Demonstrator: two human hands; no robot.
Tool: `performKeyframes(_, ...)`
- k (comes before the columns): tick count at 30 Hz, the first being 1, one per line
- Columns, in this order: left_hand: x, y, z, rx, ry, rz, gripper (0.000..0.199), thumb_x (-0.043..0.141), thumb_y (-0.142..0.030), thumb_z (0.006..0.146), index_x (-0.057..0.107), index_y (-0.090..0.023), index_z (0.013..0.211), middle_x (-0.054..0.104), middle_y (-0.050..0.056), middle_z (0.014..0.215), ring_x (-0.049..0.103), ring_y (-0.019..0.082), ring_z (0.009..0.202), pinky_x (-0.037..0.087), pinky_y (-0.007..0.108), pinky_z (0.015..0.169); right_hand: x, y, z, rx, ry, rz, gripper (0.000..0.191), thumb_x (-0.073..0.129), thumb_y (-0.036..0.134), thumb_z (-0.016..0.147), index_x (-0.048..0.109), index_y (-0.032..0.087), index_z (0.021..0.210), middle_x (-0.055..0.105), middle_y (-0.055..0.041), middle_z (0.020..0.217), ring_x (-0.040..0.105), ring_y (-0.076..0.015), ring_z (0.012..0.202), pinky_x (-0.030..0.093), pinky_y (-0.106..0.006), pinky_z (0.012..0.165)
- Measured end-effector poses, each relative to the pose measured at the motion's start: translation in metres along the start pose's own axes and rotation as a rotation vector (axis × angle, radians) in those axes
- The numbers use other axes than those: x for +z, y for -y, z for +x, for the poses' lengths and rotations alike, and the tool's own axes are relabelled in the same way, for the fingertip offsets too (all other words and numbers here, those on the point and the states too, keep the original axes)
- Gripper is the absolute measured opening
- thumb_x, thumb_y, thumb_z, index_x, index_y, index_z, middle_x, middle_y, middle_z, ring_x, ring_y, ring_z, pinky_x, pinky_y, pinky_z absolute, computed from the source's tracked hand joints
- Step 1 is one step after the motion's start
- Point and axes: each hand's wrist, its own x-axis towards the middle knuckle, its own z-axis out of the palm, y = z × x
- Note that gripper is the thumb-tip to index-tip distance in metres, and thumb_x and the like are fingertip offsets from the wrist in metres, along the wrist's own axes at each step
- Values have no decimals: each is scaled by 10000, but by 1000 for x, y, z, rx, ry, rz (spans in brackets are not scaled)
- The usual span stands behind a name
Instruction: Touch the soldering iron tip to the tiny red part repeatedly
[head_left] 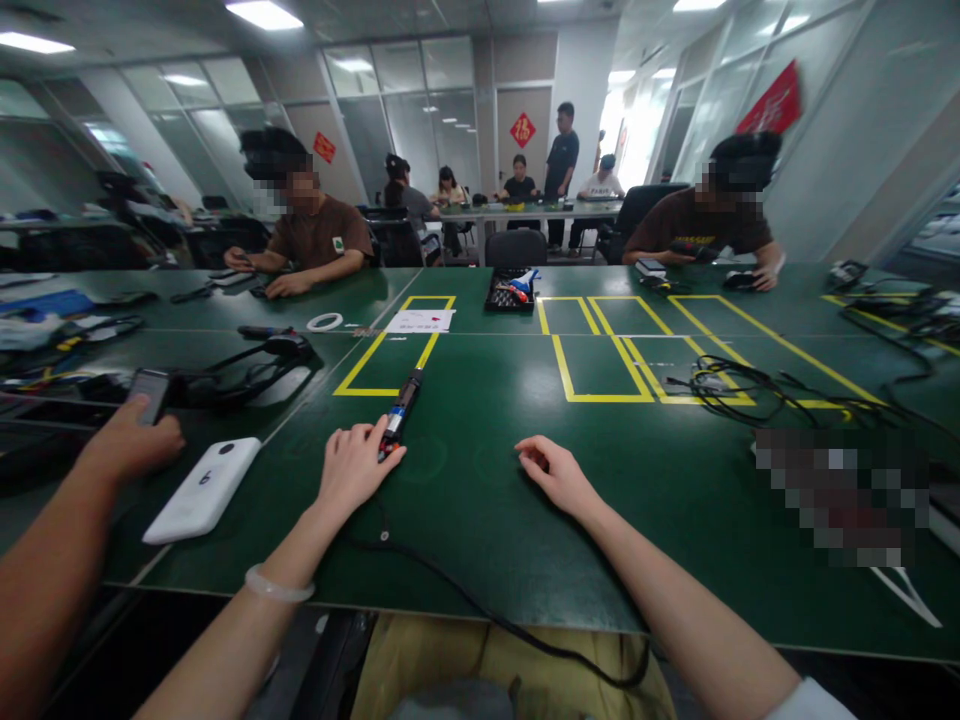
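Observation:
My left hand (356,462) is closed on the near end of a slim black tool (405,395) with a blue and silver band. The tool lies low over the green tabletop, pointing away from me, and its exact kind is unclear. Some orange or red parts show by my fingertips. To the right, my right hand (559,478) rests on the table, fingers loosely curled, with a gap at the thumb and nothing visible in it. A black cable (450,580) runs from below my left hand over the table's front edge.
At left, another person's hand (142,435) touches a dark phone (150,392). Nearby lie a white power bank-like case (202,490) and a black headset (262,370). Yellow tape outlines (607,397), a black tray (510,290) and tangled cables (720,385) are farther off. Two people sit opposite.

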Motion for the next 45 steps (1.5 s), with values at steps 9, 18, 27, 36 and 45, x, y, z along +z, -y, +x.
performKeyframes(9, 7, 105, -3, -214, 88, 119, 708, 324, -606, 865, 401, -158, 1407, 521, 172, 1275, 459, 375, 1150, 159, 564, 1052, 0, 3, 1, 13, 10, -19, 192, 498, 235, 873, 620, 193, 1014, 622, -26, 845, 570, -145, 726, 445, -265, 674)
performKeyframes(18, 4, 139, -11, -281, 52, 195, 642, 374, -580, 855, 431, -172, 1348, 532, 169, 1257, 478, 378, 1114, 234, 570, 989, -1, 3, 0, 11, 26, -47, 188, 494, 230, 877, 623, 190, 1007, 622, -26, 841, 570, -144, 730, 449, -267, 679)
performKeyframes(27, -12, 106, -16, -282, -90, 320, 429, 280, -447, 902, 580, -143, 945, 606, 115, 980, 559, 263, 907, 424, 359, 811, 0, 5, 1, 9, 30, -56, 183, 498, 237, 880, 632, 198, 998, 628, -30, 845, 572, -151, 733, 455, -281, 686)
performKeyframes(36, -32, -22, 18, 2, 169, -850, 404, 446, -456, 860, 595, -172, 1105, 664, 53, 977, 620, 174, 858, 459, 302, 820, 1, 8, 3, 29, 35, -39, 172, 508, 262, 880, 629, 189, 978, 612, -23, 808, 558, -147, 709, 435, -269, 662)
performKeyframes(45, -11, -153, 21, 203, 664, -1422, 627, 586, -350, 820, 395, -124, 1372, 575, -25, 712, 542, 105, 680, 424, 263, 701, -2, 6, 3, 18, 145, 160, 312, 582, 318, 857, 539, 193, 1139, 636, -9, 854, 525, -108, 654, 430, -234, 622)
